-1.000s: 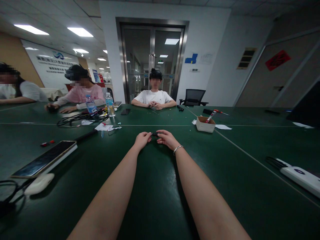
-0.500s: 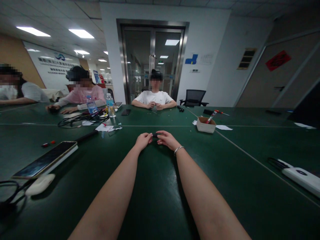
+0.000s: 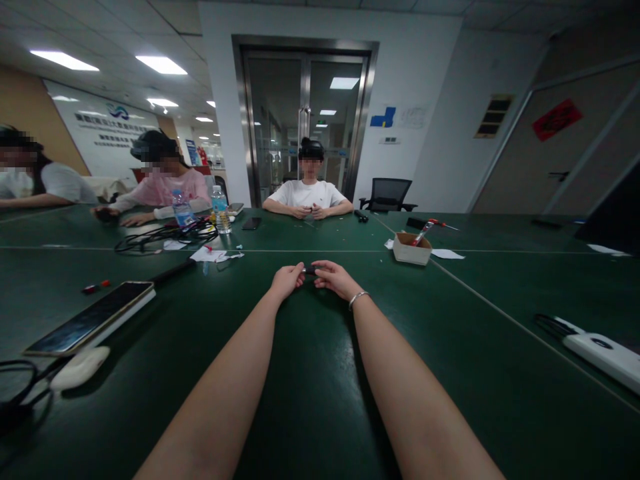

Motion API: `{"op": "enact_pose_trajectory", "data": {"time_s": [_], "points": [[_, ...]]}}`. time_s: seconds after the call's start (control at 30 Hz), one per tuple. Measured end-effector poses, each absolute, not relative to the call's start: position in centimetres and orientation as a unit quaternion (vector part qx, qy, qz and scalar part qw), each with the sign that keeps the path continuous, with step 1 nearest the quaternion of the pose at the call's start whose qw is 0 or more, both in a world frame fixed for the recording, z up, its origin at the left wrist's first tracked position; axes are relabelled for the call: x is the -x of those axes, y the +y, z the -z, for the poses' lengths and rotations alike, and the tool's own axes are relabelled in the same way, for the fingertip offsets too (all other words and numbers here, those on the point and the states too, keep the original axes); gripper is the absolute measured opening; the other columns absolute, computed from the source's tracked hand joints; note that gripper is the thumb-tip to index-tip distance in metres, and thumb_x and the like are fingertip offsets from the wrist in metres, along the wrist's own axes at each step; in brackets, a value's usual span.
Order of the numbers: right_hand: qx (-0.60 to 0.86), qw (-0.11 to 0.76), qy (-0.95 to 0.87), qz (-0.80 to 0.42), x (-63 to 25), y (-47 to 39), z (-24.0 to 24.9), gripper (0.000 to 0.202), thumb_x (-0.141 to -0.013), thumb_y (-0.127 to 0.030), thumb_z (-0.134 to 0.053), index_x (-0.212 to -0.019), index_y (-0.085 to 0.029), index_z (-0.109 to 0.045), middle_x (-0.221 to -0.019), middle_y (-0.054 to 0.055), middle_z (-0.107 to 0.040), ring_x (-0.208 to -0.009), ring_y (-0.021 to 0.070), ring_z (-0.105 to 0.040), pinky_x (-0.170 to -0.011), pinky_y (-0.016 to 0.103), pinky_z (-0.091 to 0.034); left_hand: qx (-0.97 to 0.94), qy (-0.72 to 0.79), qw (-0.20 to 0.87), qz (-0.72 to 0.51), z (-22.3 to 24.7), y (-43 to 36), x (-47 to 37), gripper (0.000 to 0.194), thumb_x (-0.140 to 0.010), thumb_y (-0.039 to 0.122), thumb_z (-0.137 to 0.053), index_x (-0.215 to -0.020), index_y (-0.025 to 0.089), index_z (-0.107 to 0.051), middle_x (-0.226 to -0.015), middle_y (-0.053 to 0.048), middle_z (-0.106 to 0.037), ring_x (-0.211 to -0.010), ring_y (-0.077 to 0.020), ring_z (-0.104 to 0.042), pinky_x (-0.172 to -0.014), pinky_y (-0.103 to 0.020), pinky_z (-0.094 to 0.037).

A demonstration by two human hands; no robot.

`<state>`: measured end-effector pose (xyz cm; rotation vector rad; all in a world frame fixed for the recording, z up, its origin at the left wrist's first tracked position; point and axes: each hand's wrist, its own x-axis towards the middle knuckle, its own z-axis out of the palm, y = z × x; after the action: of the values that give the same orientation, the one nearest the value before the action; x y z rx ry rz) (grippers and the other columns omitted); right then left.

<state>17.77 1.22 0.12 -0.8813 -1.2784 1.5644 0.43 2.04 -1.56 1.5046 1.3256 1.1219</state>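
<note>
Between my two hands is a small dark object (image 3: 309, 270), too small to identify, just above the green table (image 3: 313, 373). My left hand (image 3: 288, 281) pinches its left end, where a small light tip shows by the fingers. My right hand (image 3: 336, 279), with a silver bangle at the wrist, has thumb and fingers closed on its right end. The hands are a short gap apart, joined only by this object.
To the left lie a phone (image 3: 93, 320), a white rounded case (image 3: 81, 369), cables (image 3: 150, 239) and paper (image 3: 207, 255). Two bottles (image 3: 219, 210) stand behind. At the right are a small box (image 3: 412, 251) and a white device (image 3: 603, 347). People sit across and at the left.
My hands have barely moved. A small light tip now shows between my left fingers and the dark object. The person across has shifted their hands slightly.
</note>
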Motion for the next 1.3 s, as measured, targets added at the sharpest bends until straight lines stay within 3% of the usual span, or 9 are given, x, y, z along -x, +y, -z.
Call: {"op": "enact_pose_trajectory", "data": {"time_s": [0.13,0.23,0.4,0.5,0.67,0.8,0.97,1.07,1.3], "points": [[0.35,0.457,-0.511,-0.639,-17.8,1.3,0.0,0.023,-0.076,-0.005,-0.063,-0.097,-0.014,-0.062,-0.07,0.003,-0.065,-0.054,0.0091,-0.062,-0.056,0.022,-0.054,-0.61,0.529,0.393,-0.44,1.7,2.1,-0.4,0.042,-0.082,0.05,-0.046,-0.064,0.014,-0.059,-0.054,-0.001,-0.056,-0.048,-0.0096,-0.049,-0.053,-0.024,-0.04],[0.366,0.458,-0.499,-0.638,-17.7,1.4,0.0,0.011,-0.078,-0.009,-0.065,-0.089,-0.01,-0.062,-0.065,0.005,-0.065,-0.051,0.0092,-0.061,-0.052,0.02,-0.053,-0.621,0.517,0.391,-0.441,1.8,2.1,-0.4,0.037,-0.081,0.046,-0.047,-0.067,0.014,-0.06,-0.057,-0.001,-0.056,-0.05,-0.0094,-0.049,-0.051,-0.022,-0.039],[0.394,0.452,-0.494,-0.629,-17.5,1.4,-0.2,0.012,-0.082,-0.018,-0.064,-0.079,-0.008,-0.06,-0.056,0.007,-0.064,-0.044,0.0087,-0.058,-0.045,0.018,-0.05,-0.623,0.473,0.4,-0.477,1.8,1.6,-0.6,0.021,-0.072,0.034,-0.062,-0.081,0.015,-0.062,-0.065,0.0,-0.057,-0.056,-0.0097,-0.051,-0.053,-0.022,-0.042],[0.396,0.458,-0.492,-0.625,-17.4,1.3,-0.2,0.011,-0.083,-0.018,-0.063,-0.078,-0.009,-0.059,-0.055,0.006,-0.064,-0.044,0.0092,-0.058,-0.045,0.018,-0.05,-0.608,0.444,0.418,-0.508,1.5,1.2,-0.6,0.027,-0.067,0.031,-0.067,-0.088,0.015,-0.062,-0.073,-0.001,-0.06,-0.063,-0.0105,-0.054,-0.056,-0.022,-0.044],[0.39,0.459,-0.491,-0.629,-17.4,1.3,-0.1,0.009,-0.083,-0.016,-0.061,-0.079,-0.009,-0.059,-0.054,0.006,-0.064,-0.044,0.0098,-0.058,-0.045,0.019,-0.05,-0.59,0.454,0.419,-0.521,1.1,1.0,-0.5,0.024,-0.073,0.035,-0.063,-0.086,0.015,-0.065,-0.08,-0.005,-0.063,-0.072,-0.0132,-0.058,-0.058,-0.022,-0.045],[0.391,0.463,-0.484,-0.631,-17.5,1.4,-0.1,0.005,-0.084,-0.013,-0.059,-0.082,-0.008,-0.058,-0.055,0.007,-0.064,-0.044,0.0098,-0.059,-0.046,0.019,-0.05,-0.565,0.455,0.442,-0.528,1.0,1.1,-0.5,0.03,-0.071,0.033,-0.065,-0.096,0.016,-0.063,-0.094,-0.008,-0.065,-0.077,-0.0136,-0.06,-0.06,-0.021,-0.046],[0.389,0.459,-0.487,-0.633,-17.5,1.4,-0.1,0.004,-0.084,-0.013,-0.06,-0.083,-0.008,-0.059,-0.056,0.007,-0.064,-0.045,0.0097,-0.059,-0.046,0.019,-0.051,-0.555,0.506,0.435,-0.497,0.7,1.1,-0.6,0.027,-0.081,0.036,-0.053,-0.092,0.013,-0.063,-0.076,-0.006,-0.063,-0.056,-0.0084,-0.054,-0.048,-0.018,-0.038],[0.39,0.457,-0.49,-0.631,-17.5,1.4,-0.1,0.005,-0.083,-0.013,-0.061,-0.083,-0.009,-0.059,-0.057,0.007,-0.065,-0.045,0.0097,-0.059,-0.046,0.019,-0.051,-0.572,0.5,0.413,-0.501,0.6,1.0,-0.7,0.02,-0.077,0.027,-0.058,-0.091,0.013,-0.063,-0.076,-0.004,-0.062,-0.06,-0.0085,-0.054,-0.051,-0.018,-0.039],[0.391,0.459,-0.485,-0.634,-17.4,1.3,-0.2,0.005,-0.081,-0.013,-0.063,-0.082,-0.009,-0.059,-0.056,0.007,-0.064,-0.045,0.0096,-0.058,-0.046,0.019,-0.051,-0.565,0.494,0.426,-0.505,0.9,1.1,-0.8,0.022,-0.079,0.03,-0.056,-0.092,0.014,-0.062,-0.074,-0.004,-0.061,-0.058,-0.0089,-0.053,-0.05,-0.019,-0.04]]}}
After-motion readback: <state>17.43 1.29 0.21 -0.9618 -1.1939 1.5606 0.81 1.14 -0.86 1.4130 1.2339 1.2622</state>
